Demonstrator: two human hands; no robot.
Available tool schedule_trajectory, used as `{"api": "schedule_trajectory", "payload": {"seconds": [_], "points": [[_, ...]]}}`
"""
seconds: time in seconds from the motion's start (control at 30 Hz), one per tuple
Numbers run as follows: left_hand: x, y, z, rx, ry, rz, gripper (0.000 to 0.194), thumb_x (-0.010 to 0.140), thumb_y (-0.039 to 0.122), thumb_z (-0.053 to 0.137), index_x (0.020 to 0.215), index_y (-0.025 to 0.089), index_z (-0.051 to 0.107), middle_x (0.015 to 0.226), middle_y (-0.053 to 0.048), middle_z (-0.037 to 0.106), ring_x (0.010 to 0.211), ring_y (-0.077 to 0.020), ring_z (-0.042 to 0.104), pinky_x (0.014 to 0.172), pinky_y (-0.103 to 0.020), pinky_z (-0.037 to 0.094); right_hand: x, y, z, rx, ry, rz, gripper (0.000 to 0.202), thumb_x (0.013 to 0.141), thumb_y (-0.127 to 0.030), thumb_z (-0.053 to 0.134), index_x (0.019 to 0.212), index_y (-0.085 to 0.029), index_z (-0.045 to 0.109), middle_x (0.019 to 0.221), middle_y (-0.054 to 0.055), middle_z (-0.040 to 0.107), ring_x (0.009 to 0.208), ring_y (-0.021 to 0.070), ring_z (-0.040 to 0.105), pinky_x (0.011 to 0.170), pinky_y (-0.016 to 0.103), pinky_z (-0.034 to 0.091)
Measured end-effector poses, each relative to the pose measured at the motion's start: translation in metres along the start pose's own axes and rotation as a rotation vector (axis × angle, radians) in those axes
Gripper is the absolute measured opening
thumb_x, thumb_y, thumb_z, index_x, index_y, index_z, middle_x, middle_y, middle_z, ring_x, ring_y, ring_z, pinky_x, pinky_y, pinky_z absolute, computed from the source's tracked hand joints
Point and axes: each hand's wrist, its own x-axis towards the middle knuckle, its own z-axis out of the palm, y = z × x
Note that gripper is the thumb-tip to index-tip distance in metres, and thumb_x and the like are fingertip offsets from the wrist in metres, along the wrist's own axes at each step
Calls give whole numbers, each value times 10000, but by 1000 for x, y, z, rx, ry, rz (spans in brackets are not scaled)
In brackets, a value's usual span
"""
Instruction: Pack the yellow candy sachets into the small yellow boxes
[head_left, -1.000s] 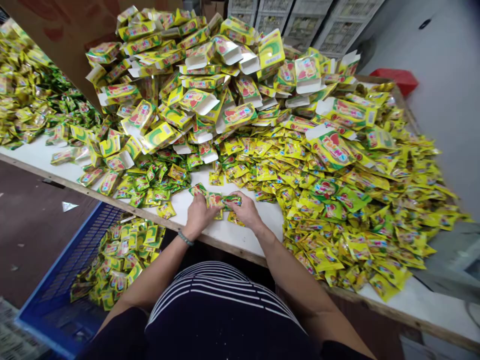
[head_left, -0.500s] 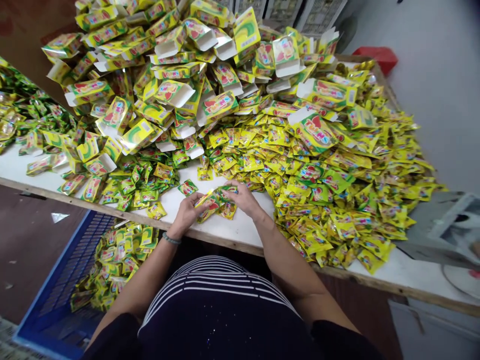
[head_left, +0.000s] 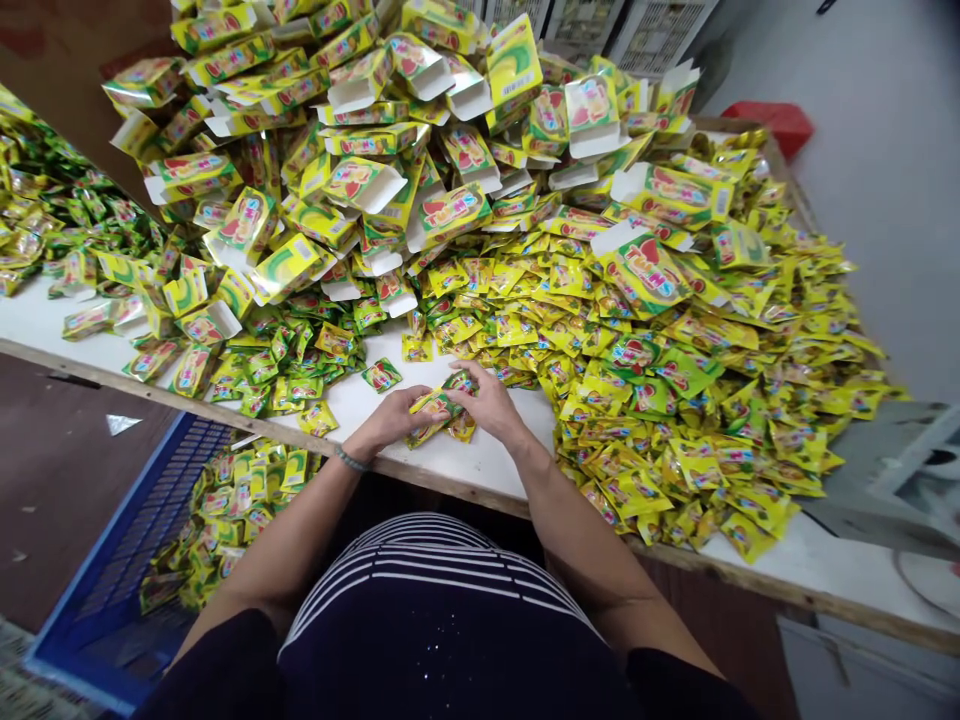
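Note:
Over the front of the white table [head_left: 495,465], my left hand [head_left: 391,420] grips a small yellow candy box [head_left: 429,412] with a fruit print. My right hand [head_left: 491,402] pinches a green candy packet [head_left: 459,384] at the right end of that box. Whether the packet is partly inside the box, I cannot tell. A yellow packet [head_left: 462,430] lies on the table just beneath my hands. Beyond my left fingers lies a loose green packet [head_left: 382,375], with a yellow packet [head_left: 417,347] a little farther back.
Open-ended candy boxes [head_left: 360,185] form a high heap at the back. Yellow packets [head_left: 675,440] are piled on the right, green packets [head_left: 281,370] on the left. Below the table edge, a blue crate [head_left: 112,560] contains filled-looking boxes [head_left: 240,500]. A grey container [head_left: 870,480] stands far right.
The box has turned slightly and sits closer to my right hand, and my left hand has shifted right along it. The whole view has moved a little.

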Motion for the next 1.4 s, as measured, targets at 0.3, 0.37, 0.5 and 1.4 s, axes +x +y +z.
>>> {"api": "schedule_trajectory", "payload": {"seconds": [0.3,0.37,0.5,1.4], "points": [[18,-3,3,-311,28,-34,517,558,309,904,1005,132,714,868,-41,747,723,-144,660,718,-256,514,6,8,-2,-84,134,-107,283,841,-486,644,795,-221,731,953,75,651,954,229,587,924,398,467],[18,-8,1,-310,17,-24,505,576,314,896,1014,136,721,886,-44,750,736,-146,663,722,-255,514,6,9,-1,-69,137,-114,305,868,-504,622,807,-235,751,1083,89,630,1082,243,558,1004,421,430],[15,-10,-2,-272,13,-31,436,582,322,892,945,135,738,846,-31,748,709,-139,651,705,-249,504,4,7,0,-97,2,-80,357,868,-556,621,763,-247,767,1193,78,622,1180,270,498,1077,453,360],[16,-13,0,-358,114,182,469,727,379,804,1093,198,574,684,49,628,603,-98,594,587,-198,453,-2,-3,20,312,-59,93,509,849,-505,639,1273,-224,615,1000,40,738,849,203,686,785,333,568]]}}
